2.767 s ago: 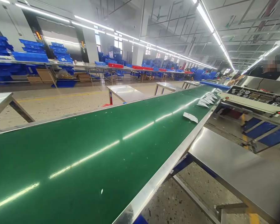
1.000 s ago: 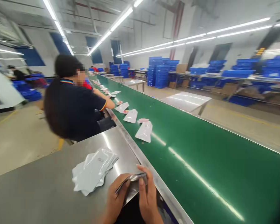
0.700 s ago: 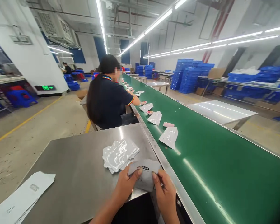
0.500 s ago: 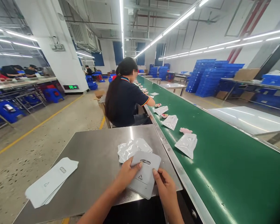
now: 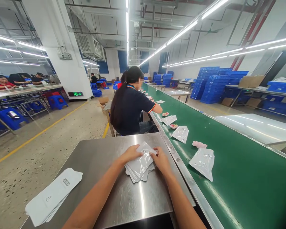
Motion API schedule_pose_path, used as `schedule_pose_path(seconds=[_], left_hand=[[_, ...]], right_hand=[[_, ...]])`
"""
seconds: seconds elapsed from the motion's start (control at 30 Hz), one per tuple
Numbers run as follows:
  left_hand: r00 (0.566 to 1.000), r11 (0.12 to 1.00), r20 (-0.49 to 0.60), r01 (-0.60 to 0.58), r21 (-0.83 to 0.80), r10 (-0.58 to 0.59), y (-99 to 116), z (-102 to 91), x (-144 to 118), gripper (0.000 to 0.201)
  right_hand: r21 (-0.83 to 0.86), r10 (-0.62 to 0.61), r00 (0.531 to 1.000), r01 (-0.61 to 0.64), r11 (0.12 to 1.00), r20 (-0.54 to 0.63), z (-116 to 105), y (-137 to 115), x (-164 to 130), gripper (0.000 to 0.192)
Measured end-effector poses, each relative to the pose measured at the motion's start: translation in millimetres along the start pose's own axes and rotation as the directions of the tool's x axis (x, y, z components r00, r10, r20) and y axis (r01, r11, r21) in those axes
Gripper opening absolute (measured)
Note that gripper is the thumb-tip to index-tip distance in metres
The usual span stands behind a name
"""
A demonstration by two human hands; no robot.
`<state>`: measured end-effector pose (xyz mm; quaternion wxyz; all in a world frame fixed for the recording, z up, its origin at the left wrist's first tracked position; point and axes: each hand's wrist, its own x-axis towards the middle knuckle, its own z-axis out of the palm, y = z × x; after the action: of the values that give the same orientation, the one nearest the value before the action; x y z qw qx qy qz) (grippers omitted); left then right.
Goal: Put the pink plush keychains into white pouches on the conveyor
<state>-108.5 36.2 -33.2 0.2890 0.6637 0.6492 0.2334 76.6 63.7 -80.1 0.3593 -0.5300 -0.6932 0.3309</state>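
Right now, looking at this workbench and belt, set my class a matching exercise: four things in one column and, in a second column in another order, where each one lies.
Things:
1. pile of clear pouches
2. stack of white sleeves
3. pink toy
4. blue crates

Places:
A. stacked on the floor beyond the far side of the belt
B. near left corner of the steel table
C. on the green belt, just behind the nearest pouch
D. under both hands, the left hand and the right hand

Pairs: 1-D, 2-B, 3-C, 4-A
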Motion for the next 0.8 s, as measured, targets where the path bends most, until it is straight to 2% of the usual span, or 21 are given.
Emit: schedule_pose_path(seconds=[0.13, 0.27, 0.43, 0.53, 0.7, 0.8], left_hand=[[0.997, 0.997, -0.058, -0.047, 0.066, 0.051, -12.2, 8.5, 1.2, 0.029], [0.987, 0.99, -0.103, -0.116, 0.077, 0.123, -19.2, 12.8, 0.0, 0.034], [0.964, 0.976, -0.15, -0.214, 0.049, 0.219, -23.0, 13.4, 1.7, 0.047], [0.947, 0.964, -0.18, -0.267, 0.014, 0.265, -23.4, 14.0, 3.7, 0.042], [0.927, 0.941, -0.226, -0.326, -0.085, 0.301, -13.6, 11.2, 0.7, 0.027], [0.938, 0.924, -0.178, -0.33, -0.195, 0.298, 6.2, -2.2, -7.1, 0.041]], right_hand=[[-0.059, 0.012, 1.0, -0.012, 0.998, 0.002, 3.7, 9.5, 1.2, 0.019], [-0.081, 0.008, 1.0, -0.008, 0.997, 0.002, 5.5, 12.8, 2.8, 0.025], [-0.085, -0.051, 0.999, 0.049, 0.995, -0.019, 6.4, 13.4, 1.7, 0.021], [-0.055, -0.109, 0.992, 0.106, 0.993, -0.07, 6.7, 13.3, -0.2, 0.023], [0.017, -0.231, 0.952, 0.239, 0.971, -0.203, 0.7, 7.1, -1.9, 0.026], [0.035, -0.303, 0.925, 0.319, 0.947, -0.229, -20.4, -8.4, -4.6, 0.025]])
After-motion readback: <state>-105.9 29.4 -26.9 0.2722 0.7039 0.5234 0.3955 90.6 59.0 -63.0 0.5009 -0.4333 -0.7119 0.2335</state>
